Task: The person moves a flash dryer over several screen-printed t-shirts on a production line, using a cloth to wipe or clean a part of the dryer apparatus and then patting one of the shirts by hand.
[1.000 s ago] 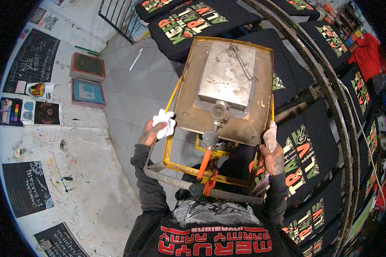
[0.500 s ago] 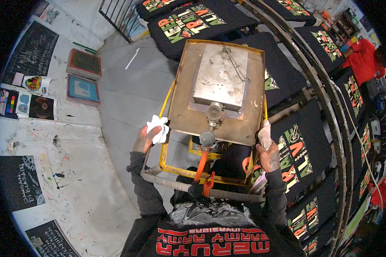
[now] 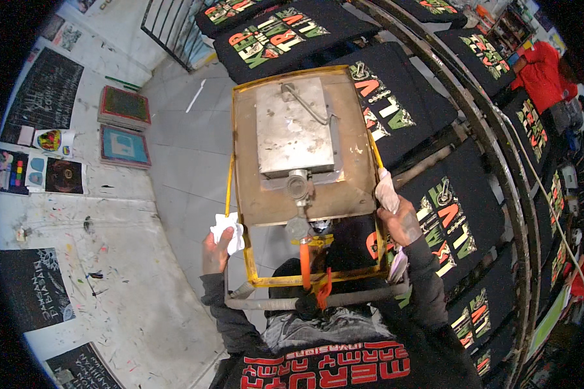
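My left hand (image 3: 215, 254) grips a white crumpled cloth (image 3: 228, 228) at the left side of a yellow metal frame (image 3: 285, 282). My right hand (image 3: 401, 222) is closed on a pale pink cloth (image 3: 385, 188) wrapped at the frame's right side. Between them is a heater with a brownish metal plate (image 3: 348, 188), topped by a silver box (image 3: 291, 129). A round metal fitting (image 3: 297, 187) joins it to an orange hose (image 3: 305, 264). A grey wrapped tube (image 3: 347, 300) runs below, near my body.
Black printed shirts on boards (image 3: 474, 194) surround the heater's far and right sides, beside curved metal rails (image 3: 474, 110). A person in red (image 3: 538, 78) stands at far right. On the left are a white wall (image 3: 117, 227), framed screens (image 3: 124, 146) and a black grille (image 3: 172, 39); grey tiled floor (image 3: 185, 142) lies between.
The heater and both my hands have shifted left and lower in the picture, uncovering more of the printed shirt beyond the plate. My hands still hold the cloths.
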A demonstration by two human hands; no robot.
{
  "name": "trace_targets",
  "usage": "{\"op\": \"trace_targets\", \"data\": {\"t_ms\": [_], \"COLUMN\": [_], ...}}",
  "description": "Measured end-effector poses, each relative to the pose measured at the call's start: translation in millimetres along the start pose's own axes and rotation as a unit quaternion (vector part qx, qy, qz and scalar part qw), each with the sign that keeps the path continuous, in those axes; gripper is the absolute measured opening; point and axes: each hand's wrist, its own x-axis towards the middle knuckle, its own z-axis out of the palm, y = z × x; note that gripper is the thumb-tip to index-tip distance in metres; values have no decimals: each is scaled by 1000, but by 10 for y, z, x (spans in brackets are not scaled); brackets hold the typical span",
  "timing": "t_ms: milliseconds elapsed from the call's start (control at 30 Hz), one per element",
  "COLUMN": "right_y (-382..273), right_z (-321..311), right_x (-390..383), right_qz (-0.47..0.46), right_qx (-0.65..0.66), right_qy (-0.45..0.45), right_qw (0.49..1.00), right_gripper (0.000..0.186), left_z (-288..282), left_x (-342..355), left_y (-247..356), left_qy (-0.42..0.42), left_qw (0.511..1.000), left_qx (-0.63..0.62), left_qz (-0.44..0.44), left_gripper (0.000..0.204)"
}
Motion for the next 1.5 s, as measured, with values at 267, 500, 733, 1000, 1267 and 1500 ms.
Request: {"op": "trace_targets", "data": {"t_ms": [267, 500, 733, 1000, 1267, 1500], "right_y": [-479, -34, 332, 562, -103, -348], "right_z": [-89, -117, -47, -143, -345, -365], "right_x": [11, 100, 295, 393, 583, 818], "right_qz": [127, 6, 18, -64, 63, 86], "right_qx": [-11, -60, -65, -13, -62, -50], "right_qy": [-77, -17, -30, -34, -82, -89], "right_qw": [989, 998, 997, 997, 993, 991], "right_gripper": [33, 21, 21, 18, 20, 28], "left_z": [-142, 327, 420, 664, 884, 945], "left_x": [-450, -1264, -1444, -1312, -1257, -1001], "left_y": [68, 320, 239, -98, -112, 54], "left_qy": [188, 151, 186, 282, 285, 263], "left_qw": [970, 863, 815, 809, 795, 830], "left_qx": [38, 358, 420, 309, 319, 310], "left_qz": [148, 321, 354, 414, 431, 382], "left_gripper": [27, 31, 36, 39, 41, 11]}}
